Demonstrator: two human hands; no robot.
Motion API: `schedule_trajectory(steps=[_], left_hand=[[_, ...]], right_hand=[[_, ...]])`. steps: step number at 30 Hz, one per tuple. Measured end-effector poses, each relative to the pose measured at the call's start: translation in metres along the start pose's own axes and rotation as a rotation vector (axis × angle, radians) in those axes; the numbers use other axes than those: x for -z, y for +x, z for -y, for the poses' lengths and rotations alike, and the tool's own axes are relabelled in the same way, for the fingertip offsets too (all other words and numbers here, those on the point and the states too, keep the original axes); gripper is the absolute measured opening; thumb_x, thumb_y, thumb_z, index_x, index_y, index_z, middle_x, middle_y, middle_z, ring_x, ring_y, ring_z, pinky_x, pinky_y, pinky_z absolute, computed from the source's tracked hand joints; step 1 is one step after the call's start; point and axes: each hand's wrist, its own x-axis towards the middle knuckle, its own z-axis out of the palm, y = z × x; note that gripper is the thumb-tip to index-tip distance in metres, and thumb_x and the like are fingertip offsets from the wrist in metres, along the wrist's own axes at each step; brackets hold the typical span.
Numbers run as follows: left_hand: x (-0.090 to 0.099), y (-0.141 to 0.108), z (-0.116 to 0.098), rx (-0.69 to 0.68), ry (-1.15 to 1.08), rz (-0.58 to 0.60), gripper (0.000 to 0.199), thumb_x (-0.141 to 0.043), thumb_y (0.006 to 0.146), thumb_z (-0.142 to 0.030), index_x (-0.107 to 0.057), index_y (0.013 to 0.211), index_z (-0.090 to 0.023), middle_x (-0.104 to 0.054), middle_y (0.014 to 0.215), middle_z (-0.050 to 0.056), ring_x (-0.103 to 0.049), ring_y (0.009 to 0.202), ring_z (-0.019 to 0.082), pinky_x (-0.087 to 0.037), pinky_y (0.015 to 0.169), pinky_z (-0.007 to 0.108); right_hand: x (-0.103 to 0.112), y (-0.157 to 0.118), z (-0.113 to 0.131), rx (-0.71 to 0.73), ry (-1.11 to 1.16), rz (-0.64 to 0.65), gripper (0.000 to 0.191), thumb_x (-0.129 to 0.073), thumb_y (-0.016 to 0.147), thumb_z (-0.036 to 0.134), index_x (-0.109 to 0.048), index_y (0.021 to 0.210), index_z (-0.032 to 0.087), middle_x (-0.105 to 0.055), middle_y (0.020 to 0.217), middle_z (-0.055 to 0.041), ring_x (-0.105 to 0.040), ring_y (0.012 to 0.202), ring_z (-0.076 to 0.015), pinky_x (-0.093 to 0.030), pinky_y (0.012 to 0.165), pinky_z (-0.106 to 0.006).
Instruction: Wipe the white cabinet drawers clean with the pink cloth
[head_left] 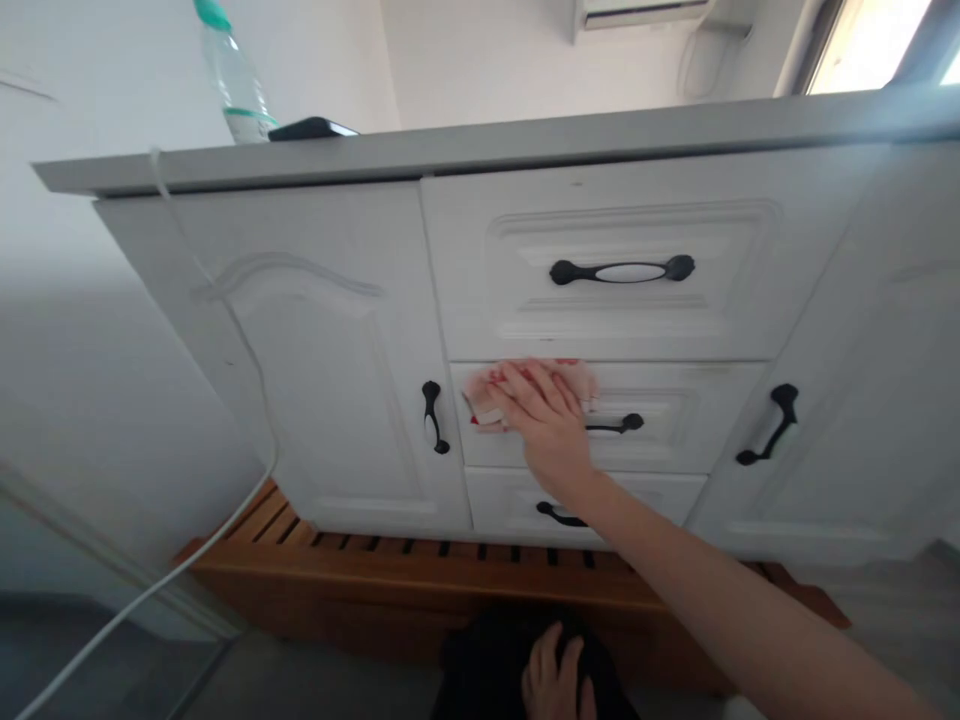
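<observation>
My right hand (pixel 544 415) presses a pink and white cloth (pixel 583 378) with red patches flat against the front of the middle drawer (pixel 675 440). Its fingers lie over the cloth, which sticks out on both sides and covers the upper left of that drawer. Part of the drawer's black handle (pixel 626 424) shows to the right of my wrist; the rest is hidden. At the bottom of the view my left hand (pixel 559 680) rests on my dark-clothed knee (pixel 480 670). Nothing shows in it, and its fingers are loosely apart.
The white cabinet (pixel 337 400) has doors either side of its drawers and stands on a slatted wooden bench (pixel 420 580). On its grey top (pixel 487 145) are a clear bottle (pixel 236 85) and a dark phone-like object (pixel 311 129). A white cable (pixel 259 380) hangs down the left.
</observation>
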Motion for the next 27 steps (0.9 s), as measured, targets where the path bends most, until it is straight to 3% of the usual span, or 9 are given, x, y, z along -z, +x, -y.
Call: schedule_trajectory(steps=[5,8,12,19,23,27], left_hand=[[0.026,0.011,0.003,-0.072,-0.077,0.036,0.037,-0.056,0.087,-0.023,-0.069,0.119,-0.038,-0.067,0.13,0.002,-0.062,0.12,0.025,-0.054,0.1,0.043],[0.037,0.01,-0.001,-0.07,-0.118,0.039,0.038,-0.049,0.093,-0.023,-0.066,0.123,-0.037,-0.064,0.132,0.002,-0.059,0.122,0.023,-0.052,0.103,0.044],[0.047,0.009,-0.012,-0.021,-0.171,0.036,0.038,-0.043,0.095,-0.02,-0.067,0.121,-0.035,-0.064,0.13,0.004,-0.057,0.124,0.023,-0.048,0.106,0.046],[0.057,0.011,-0.019,-0.01,-0.163,0.082,0.037,-0.045,0.095,-0.018,-0.067,0.121,-0.033,-0.063,0.131,0.004,-0.056,0.125,0.023,-0.047,0.108,0.046],[0.059,0.01,-0.016,-0.064,-0.101,0.074,0.038,-0.048,0.094,-0.018,-0.066,0.123,-0.032,-0.063,0.13,0.005,-0.058,0.124,0.022,-0.05,0.106,0.044],[0.054,0.009,-0.01,-0.111,-0.088,0.05,0.038,-0.049,0.093,-0.02,-0.066,0.123,-0.035,-0.065,0.129,0.003,-0.06,0.121,0.022,-0.053,0.102,0.042]], right_hand=[[-0.031,0.03,0.037,0.202,-0.032,0.117,0.055,-0.037,0.101,0.014,-0.037,0.155,0.021,-0.034,0.163,0.0027,-0.025,0.152,-0.0197,-0.03,0.122,-0.04],[-0.027,0.034,0.03,0.299,-0.017,0.216,0.051,-0.034,0.102,0.013,-0.043,0.151,0.021,-0.037,0.161,0.0037,-0.026,0.152,-0.0167,-0.028,0.124,-0.038],[0.007,0.021,-0.016,0.423,0.041,0.3,0.04,-0.04,0.103,0.017,-0.058,0.137,0.028,-0.051,0.152,0.0057,-0.038,0.145,-0.0137,-0.032,0.121,-0.036],[0.079,-0.044,-0.108,0.158,-0.176,0.188,0.042,-0.052,0.1,0.018,-0.059,0.135,0.041,-0.052,0.151,0.0068,-0.04,0.144,-0.0195,-0.035,0.112,-0.042],[0.109,-0.096,-0.154,-0.034,-0.298,0.195,0.044,-0.045,0.1,0.014,-0.066,0.13,0.039,-0.055,0.149,0.0003,-0.041,0.142,-0.0256,-0.035,0.109,-0.048],[0.125,-0.135,-0.169,-0.074,-0.275,0.197,0.046,-0.038,0.099,0.012,-0.074,0.12,0.032,-0.061,0.143,-0.0056,-0.047,0.135,-0.0301,-0.038,0.106,-0.052]])
